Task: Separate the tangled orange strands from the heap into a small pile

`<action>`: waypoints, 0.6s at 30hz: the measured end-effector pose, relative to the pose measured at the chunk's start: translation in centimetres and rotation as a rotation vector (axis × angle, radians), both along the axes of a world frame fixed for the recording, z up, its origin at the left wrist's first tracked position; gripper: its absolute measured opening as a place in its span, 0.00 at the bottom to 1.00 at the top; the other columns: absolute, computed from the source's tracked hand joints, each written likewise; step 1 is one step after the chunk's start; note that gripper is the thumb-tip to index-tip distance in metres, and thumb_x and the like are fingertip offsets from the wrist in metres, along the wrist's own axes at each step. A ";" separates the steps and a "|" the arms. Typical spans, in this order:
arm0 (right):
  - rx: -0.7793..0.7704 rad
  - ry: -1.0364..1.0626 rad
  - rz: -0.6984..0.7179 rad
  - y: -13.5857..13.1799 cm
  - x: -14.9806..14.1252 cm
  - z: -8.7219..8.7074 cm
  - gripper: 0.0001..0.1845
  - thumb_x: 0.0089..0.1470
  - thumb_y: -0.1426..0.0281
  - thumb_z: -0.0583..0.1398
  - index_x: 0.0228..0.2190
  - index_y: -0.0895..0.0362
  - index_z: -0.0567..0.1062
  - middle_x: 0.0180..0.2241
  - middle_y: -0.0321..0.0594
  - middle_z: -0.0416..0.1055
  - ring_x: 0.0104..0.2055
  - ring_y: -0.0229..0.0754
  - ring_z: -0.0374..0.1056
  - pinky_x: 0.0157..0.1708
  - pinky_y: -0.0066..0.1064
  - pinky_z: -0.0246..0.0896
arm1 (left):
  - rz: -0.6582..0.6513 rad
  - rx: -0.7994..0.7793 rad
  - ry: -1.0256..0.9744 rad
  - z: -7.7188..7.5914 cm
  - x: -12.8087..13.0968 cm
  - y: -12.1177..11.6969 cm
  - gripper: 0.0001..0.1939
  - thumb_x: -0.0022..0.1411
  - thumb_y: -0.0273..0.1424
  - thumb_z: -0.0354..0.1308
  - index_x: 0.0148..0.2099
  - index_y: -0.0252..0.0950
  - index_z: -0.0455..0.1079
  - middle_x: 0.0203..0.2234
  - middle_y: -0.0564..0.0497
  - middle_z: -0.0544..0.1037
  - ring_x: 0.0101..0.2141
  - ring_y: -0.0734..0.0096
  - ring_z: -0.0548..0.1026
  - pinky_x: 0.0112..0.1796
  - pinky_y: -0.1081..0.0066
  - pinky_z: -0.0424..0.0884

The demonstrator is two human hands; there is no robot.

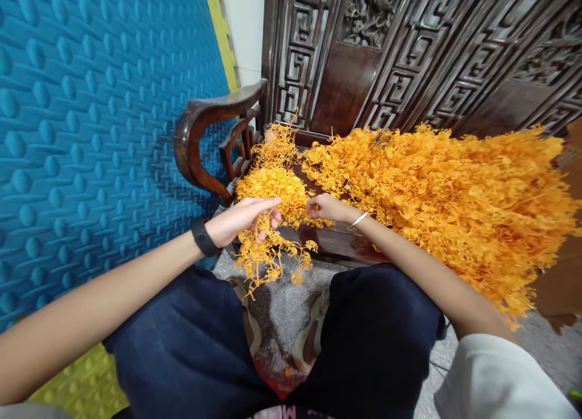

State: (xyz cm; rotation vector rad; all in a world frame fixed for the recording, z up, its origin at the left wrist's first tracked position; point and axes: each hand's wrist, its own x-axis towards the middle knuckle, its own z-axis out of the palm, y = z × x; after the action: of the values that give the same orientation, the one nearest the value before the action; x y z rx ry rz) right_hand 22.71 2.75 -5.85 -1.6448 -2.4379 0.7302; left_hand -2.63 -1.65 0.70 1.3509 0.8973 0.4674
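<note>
My left hand (254, 219), with a black band on the wrist, is closed around a loose bunch of orange curly plastic-looking sprigs (268, 258) that dangles below the palm. To its right, my right hand (325, 208) has its fingers pinched together at the edge of a small orange heap (277, 188); whatever is between the fingertips is too small to make out. That heap lies on the dark wooden bench seat (336, 242), just beyond both hands. A far larger pile of the same orange sprigs (436, 188) covers the seat to the right.
A curved wooden armrest (193, 140) stands left of the heap. Behind the seat rises a carved wooden backrest (345, 85). Blue foam matting (91, 134) spreads at left. Brown cardboard (564, 279) shows at far right, and speckled floor (286, 310) lies between my legs.
</note>
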 end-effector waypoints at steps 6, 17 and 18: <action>0.002 0.523 -0.038 -2.7 -2.6 4.5 0.09 0.48 0.66 0.61 0.28 0.60 0.74 0.26 0.36 0.71 0.27 0.32 0.63 0.29 0.27 0.58 | -0.019 -0.056 -0.077 -0.4 0.1 0.3 0.20 0.61 0.42 0.48 0.30 0.32 0.70 0.28 0.49 0.73 0.16 0.80 0.67 0.23 0.73 0.67; 0.021 0.624 0.072 -6.7 -6.9 7.2 0.12 0.47 0.63 0.63 0.31 0.59 0.73 0.26 0.34 0.69 0.27 0.31 0.62 0.28 0.27 0.57 | -0.033 -0.128 -0.218 -1.1 0.7 0.5 0.18 0.61 0.42 0.50 0.32 0.31 0.70 0.22 0.48 0.73 0.21 0.73 0.73 0.28 0.70 0.72; 0.031 0.610 0.085 -6.8 -7.0 7.0 0.12 0.47 0.64 0.63 0.31 0.59 0.73 0.25 0.34 0.69 0.27 0.32 0.62 0.29 0.27 0.57 | -0.044 -0.136 -0.217 -1.1 0.7 0.5 0.19 0.61 0.42 0.50 0.32 0.31 0.70 0.22 0.48 0.73 0.21 0.72 0.73 0.28 0.70 0.72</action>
State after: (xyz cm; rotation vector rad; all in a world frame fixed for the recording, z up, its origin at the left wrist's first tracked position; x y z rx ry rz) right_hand 15.71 -4.01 1.13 -1.0917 -2.0645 1.0177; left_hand -1.93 -1.18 -0.37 1.1687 0.7070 0.4999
